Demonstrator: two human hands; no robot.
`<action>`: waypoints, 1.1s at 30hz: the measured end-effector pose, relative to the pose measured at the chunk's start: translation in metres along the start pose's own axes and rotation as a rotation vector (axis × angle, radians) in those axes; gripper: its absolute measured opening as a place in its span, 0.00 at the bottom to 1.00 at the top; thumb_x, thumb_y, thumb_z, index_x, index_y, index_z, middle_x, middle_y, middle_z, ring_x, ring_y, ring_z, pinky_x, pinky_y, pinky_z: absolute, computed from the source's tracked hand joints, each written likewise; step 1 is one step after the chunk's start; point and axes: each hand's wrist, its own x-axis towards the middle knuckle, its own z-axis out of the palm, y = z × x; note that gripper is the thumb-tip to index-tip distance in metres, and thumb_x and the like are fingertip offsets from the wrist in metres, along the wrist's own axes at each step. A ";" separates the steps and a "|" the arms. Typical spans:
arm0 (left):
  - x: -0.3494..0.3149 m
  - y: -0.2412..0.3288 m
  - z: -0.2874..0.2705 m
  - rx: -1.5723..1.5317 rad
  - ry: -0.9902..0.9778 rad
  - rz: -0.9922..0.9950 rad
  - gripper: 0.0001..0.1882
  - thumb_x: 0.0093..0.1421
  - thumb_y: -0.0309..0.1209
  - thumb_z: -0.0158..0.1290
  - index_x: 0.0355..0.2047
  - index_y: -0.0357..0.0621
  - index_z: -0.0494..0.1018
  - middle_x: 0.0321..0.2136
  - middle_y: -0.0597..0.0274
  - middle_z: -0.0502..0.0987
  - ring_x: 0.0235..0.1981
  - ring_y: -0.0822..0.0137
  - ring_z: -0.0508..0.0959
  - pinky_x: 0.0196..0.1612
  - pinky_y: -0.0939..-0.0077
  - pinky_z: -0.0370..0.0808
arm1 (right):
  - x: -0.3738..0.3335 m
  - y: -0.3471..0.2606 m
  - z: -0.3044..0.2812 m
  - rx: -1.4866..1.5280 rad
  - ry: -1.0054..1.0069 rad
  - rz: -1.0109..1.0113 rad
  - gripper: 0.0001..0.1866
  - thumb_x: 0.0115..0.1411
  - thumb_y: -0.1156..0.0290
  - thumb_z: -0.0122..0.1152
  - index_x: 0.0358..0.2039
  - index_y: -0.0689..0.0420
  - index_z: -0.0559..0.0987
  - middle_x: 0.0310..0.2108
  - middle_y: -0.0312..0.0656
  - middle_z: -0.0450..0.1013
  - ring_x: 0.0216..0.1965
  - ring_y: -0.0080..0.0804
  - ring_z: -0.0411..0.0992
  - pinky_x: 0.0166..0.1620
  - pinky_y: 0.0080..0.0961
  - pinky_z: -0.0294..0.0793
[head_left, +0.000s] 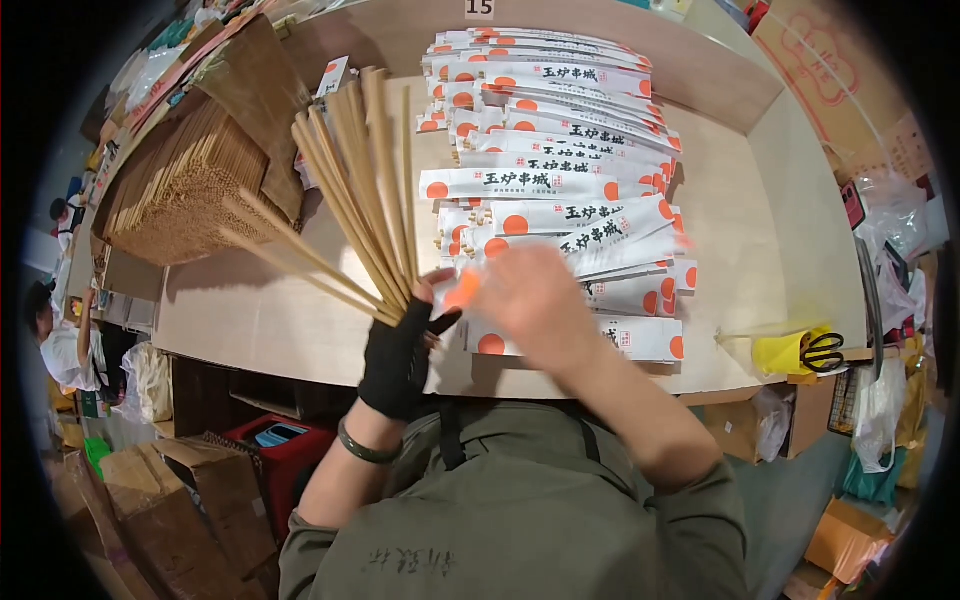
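My left hand (397,360), in a black fingerless glove, is closed round the lower ends of a fanned bundle of wooden chopsticks (366,190). A few of these sticks splay off to the left. Just right of it, my right hand (530,300) is bare and smeared by motion over the near part of a pile of white paper chopstick sleeves (545,185). A bright orange patch (462,290) shows at its fingertips; whether it is part of a sleeve or something on a finger is unclear. The sleeves carry orange dots and dark lettering, and stick ends show from several.
A large stack of loose chopsticks (185,185) lies in a cardboard box (245,95) on the table's left. Black-handled scissors (824,352) and a yellow object (780,352) are at the right front edge. Raised panels border the table (740,200); cartons (200,490) stand below left.
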 end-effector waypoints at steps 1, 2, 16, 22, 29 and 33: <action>0.005 -0.004 -0.004 -0.033 0.106 0.100 0.19 0.65 0.40 0.51 0.48 0.38 0.71 0.37 0.61 0.75 0.27 0.79 0.71 0.33 0.79 0.73 | -0.002 0.003 -0.003 0.000 0.000 -0.005 0.14 0.46 0.69 0.65 0.34 0.60 0.77 0.34 0.42 0.72 0.37 0.42 0.70 0.40 0.36 0.69; 0.010 -0.007 -0.023 0.068 0.143 0.075 0.18 0.64 0.39 0.51 0.47 0.38 0.73 0.34 0.63 0.75 0.25 0.79 0.70 0.29 0.80 0.71 | -0.006 0.007 -0.009 0.002 0.055 0.116 0.12 0.46 0.70 0.63 0.33 0.59 0.77 0.33 0.42 0.71 0.37 0.42 0.70 0.40 0.37 0.69; -0.007 -0.016 -0.060 0.549 0.402 0.146 0.11 0.56 0.33 0.58 0.31 0.36 0.77 0.22 0.65 0.77 0.24 0.77 0.73 0.29 0.80 0.68 | -0.077 -0.021 0.020 0.053 -0.036 0.060 0.08 0.45 0.77 0.63 0.28 0.63 0.76 0.31 0.43 0.70 0.33 0.39 0.72 0.35 0.32 0.73; -0.021 -0.012 -0.081 0.622 0.336 0.137 0.11 0.55 0.32 0.60 0.32 0.36 0.76 0.23 0.67 0.76 0.25 0.77 0.72 0.30 0.79 0.69 | -0.072 -0.012 0.015 0.277 0.009 0.264 0.09 0.48 0.73 0.68 0.26 0.62 0.76 0.27 0.42 0.70 0.29 0.35 0.71 0.31 0.29 0.72; -0.031 0.011 -0.088 0.716 0.264 0.177 0.12 0.53 0.30 0.61 0.32 0.34 0.76 0.24 0.63 0.78 0.27 0.74 0.75 0.33 0.76 0.72 | -0.048 0.009 -0.010 0.912 0.000 0.988 0.09 0.51 0.75 0.69 0.24 0.62 0.75 0.25 0.32 0.68 0.26 0.16 0.64 0.29 0.18 0.65; -0.031 0.024 -0.094 0.821 0.186 0.124 0.11 0.52 0.30 0.61 0.32 0.34 0.76 0.24 0.63 0.78 0.27 0.73 0.75 0.33 0.76 0.72 | -0.049 0.012 -0.013 0.990 -0.012 0.924 0.10 0.51 0.74 0.70 0.25 0.63 0.76 0.24 0.34 0.68 0.25 0.19 0.65 0.29 0.18 0.65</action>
